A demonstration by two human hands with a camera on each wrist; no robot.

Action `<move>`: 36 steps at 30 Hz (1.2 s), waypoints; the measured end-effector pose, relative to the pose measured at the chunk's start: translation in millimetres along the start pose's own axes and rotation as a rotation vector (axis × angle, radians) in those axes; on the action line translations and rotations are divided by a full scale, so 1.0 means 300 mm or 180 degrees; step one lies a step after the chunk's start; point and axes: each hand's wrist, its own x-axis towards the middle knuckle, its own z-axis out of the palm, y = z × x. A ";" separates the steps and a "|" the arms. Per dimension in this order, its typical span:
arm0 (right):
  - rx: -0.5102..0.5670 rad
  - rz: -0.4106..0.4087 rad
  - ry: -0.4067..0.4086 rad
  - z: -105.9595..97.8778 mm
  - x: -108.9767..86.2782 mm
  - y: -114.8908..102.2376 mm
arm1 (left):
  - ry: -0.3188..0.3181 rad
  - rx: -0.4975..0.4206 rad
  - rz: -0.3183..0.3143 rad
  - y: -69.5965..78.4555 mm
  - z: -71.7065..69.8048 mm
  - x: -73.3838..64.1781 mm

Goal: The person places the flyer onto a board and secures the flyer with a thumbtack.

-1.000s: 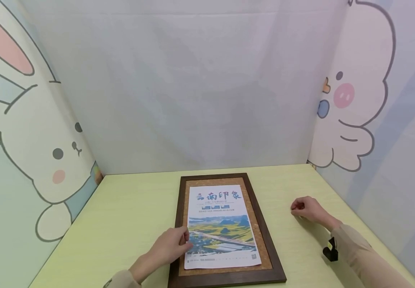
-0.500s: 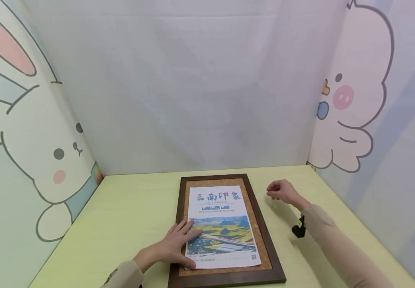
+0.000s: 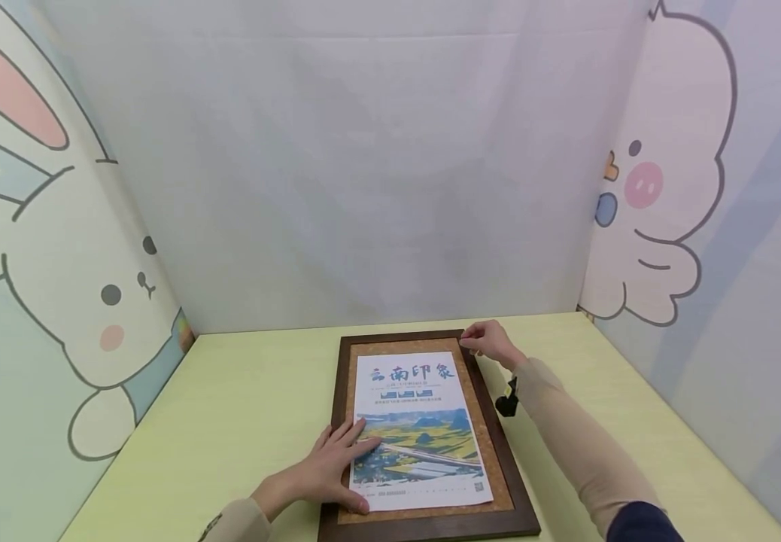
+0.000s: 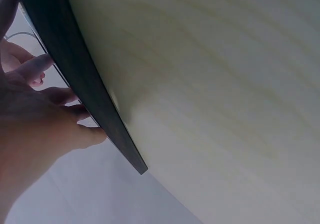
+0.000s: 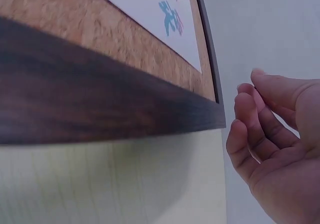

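A white poster (image 3: 407, 467) with coloured writing and a landscape picture lies on a cork board (image 3: 499, 482) with a dark brown wooden frame (image 3: 509, 452). My left hand (image 3: 323, 467) rests with spread fingers on the poster's lower left edge, its palm over the frame's left side. My right hand (image 3: 492, 342) is at the board's far right corner, apart from the poster. In the right wrist view its thumb and forefinger pinch a tiny dark object (image 5: 255, 88). Most of that object is hidden by the fingertips, so its kind cannot be told.
The board lies on a pale yellow-green table (image 3: 248, 406). A grey-white curtain (image 3: 363, 181) stands behind it. Side panels carry a cartoon rabbit (image 3: 72, 301) on the left and a cartoon duck (image 3: 675, 181) on the right.
My left hand has come down from the poster's edge and spread its fingers flat on it. The right hand has moved left and away from me, from the table to the board's corner.
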 end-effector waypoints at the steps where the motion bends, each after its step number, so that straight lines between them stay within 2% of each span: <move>1: 0.0016 0.0009 -0.0002 0.014 0.011 -0.006 | 0.0004 0.0000 -0.0003 -0.001 0.001 -0.001; 6: 0.0017 0.0104 0.0036 0.089 0.060 -0.042 | 0.0017 0.0012 0.0012 -0.006 0.004 -0.005; 9: -0.0109 0.0106 0.0066 0.129 0.083 -0.066 | 0.0025 0.0031 0.0005 -0.007 0.002 -0.006; 14: -0.0179 0.0125 0.0007 0.185 0.105 -0.106 | 0.0032 0.0056 -0.0036 -0.005 0.000 -0.007; 17: -0.0189 0.0171 -0.0054 0.209 0.113 -0.121 | 0.0030 0.0077 -0.0042 -0.005 0.002 -0.005; 24: -0.0275 0.0091 -0.0161 0.249 0.133 -0.131 | 0.0044 0.0154 -0.0030 -0.011 0.008 0.000; 36: -0.0307 0.0066 -0.0209 0.314 0.137 -0.135 | 0.0022 0.0199 -0.0075 -0.003 0.008 -0.001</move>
